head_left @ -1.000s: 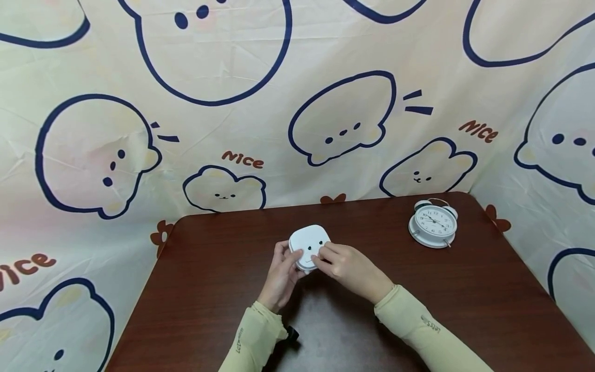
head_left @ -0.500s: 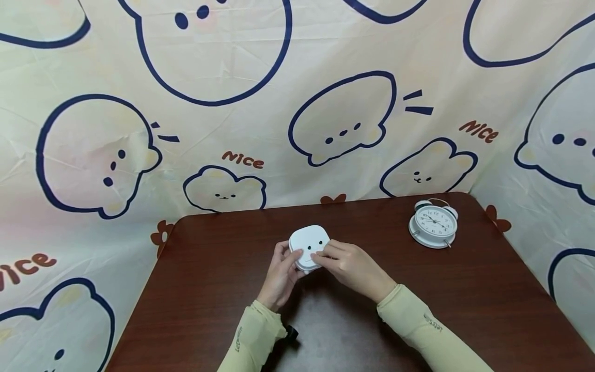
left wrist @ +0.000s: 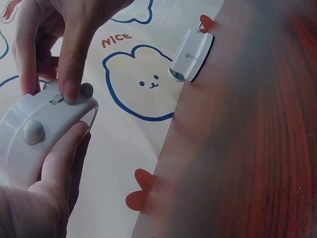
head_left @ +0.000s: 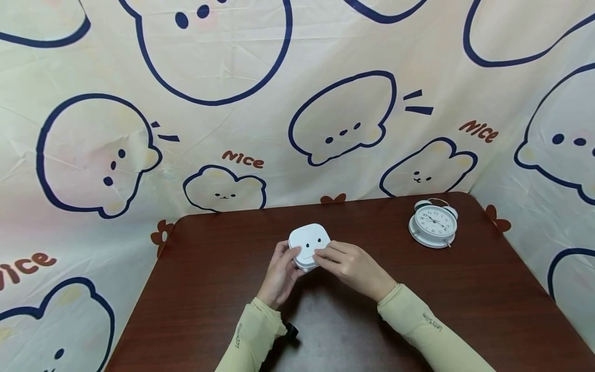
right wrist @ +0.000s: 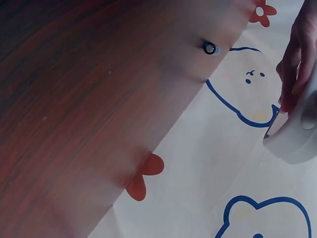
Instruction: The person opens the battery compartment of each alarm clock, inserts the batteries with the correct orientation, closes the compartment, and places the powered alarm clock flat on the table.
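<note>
A white rounded-square device [head_left: 308, 233] with two small dark dots on its face is held up over the middle of the table. My left hand [head_left: 279, 276] grips it by its left side, thumb on the front. From the right, my right hand [head_left: 352, 266] pinches its lower right edge with thumb and fingers. The left wrist view shows a round white knob [left wrist: 33, 132] on the device's side. There the right thumb presses close to a small grey slider [left wrist: 57, 99], beside a grey rounded nub [left wrist: 86, 89]. In the right wrist view only part of the device [right wrist: 286, 147] shows.
A white twin-bell alarm clock [head_left: 434, 222] stands at the back right of the dark brown table [head_left: 209, 289]. A patterned cloth [head_left: 260, 124] hangs behind the table and along its sides. Near the left sleeve shows a small black object [head_left: 291, 332].
The device has tilted and shifted slightly, its dots now a little higher and further left. My right fingers have moved a bit along its edge; the left hand keeps its grip.
</note>
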`<action>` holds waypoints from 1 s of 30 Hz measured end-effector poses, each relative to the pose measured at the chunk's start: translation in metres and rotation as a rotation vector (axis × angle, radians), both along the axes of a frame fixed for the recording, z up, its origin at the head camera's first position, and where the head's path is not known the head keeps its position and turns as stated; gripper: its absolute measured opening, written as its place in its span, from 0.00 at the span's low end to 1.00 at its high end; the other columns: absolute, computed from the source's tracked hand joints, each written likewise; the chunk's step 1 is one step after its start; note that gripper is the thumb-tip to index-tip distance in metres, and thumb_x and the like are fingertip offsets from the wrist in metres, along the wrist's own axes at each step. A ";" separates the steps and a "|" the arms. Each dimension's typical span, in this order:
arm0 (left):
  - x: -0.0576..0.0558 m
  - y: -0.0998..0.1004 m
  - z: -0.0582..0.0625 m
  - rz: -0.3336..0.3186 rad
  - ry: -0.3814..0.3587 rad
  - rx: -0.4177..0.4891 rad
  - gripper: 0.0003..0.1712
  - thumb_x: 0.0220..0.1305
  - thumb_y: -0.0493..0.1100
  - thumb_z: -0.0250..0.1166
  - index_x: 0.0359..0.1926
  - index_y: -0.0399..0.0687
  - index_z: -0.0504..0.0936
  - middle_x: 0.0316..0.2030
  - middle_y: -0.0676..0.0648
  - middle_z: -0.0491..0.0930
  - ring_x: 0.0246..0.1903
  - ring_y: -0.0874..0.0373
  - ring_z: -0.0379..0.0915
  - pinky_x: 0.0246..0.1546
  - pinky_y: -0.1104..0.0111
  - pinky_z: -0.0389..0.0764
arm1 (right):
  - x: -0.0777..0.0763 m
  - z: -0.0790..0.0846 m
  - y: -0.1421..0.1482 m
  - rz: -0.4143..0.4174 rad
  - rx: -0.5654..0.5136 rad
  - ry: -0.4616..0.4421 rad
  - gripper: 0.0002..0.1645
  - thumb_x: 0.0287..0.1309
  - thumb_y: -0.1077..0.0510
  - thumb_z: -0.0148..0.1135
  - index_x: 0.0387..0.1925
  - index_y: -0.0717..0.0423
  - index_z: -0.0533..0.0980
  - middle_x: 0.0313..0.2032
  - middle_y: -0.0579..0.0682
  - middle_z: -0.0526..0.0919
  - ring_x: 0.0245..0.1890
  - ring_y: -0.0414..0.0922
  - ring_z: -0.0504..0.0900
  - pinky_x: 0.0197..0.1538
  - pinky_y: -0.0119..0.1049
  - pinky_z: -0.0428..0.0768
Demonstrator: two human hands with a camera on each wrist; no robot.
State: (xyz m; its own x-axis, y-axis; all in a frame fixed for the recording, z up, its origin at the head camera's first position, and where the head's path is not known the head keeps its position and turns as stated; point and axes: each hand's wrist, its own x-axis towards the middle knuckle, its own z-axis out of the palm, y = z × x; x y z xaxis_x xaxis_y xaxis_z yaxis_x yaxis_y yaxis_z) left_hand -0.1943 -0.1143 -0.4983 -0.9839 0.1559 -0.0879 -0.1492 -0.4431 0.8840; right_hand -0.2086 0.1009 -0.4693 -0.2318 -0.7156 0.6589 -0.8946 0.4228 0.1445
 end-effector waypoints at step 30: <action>0.002 0.003 0.005 -0.010 -0.003 -0.009 0.19 0.77 0.40 0.52 0.61 0.44 0.54 0.63 0.33 0.65 0.49 0.58 0.81 0.47 0.66 0.85 | -0.005 -0.001 0.000 0.019 -0.040 -0.045 0.23 0.45 0.69 0.82 0.46 0.54 0.89 0.43 0.47 0.90 0.41 0.40 0.82 0.47 0.30 0.85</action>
State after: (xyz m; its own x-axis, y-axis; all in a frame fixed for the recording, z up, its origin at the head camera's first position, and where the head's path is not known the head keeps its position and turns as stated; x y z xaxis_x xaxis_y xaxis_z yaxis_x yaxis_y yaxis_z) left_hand -0.1926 -0.1117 -0.4938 -0.9819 0.1653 -0.0922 -0.1563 -0.4338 0.8873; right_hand -0.2137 0.1004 -0.4701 -0.2491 -0.6937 0.6759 -0.9076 0.4106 0.0870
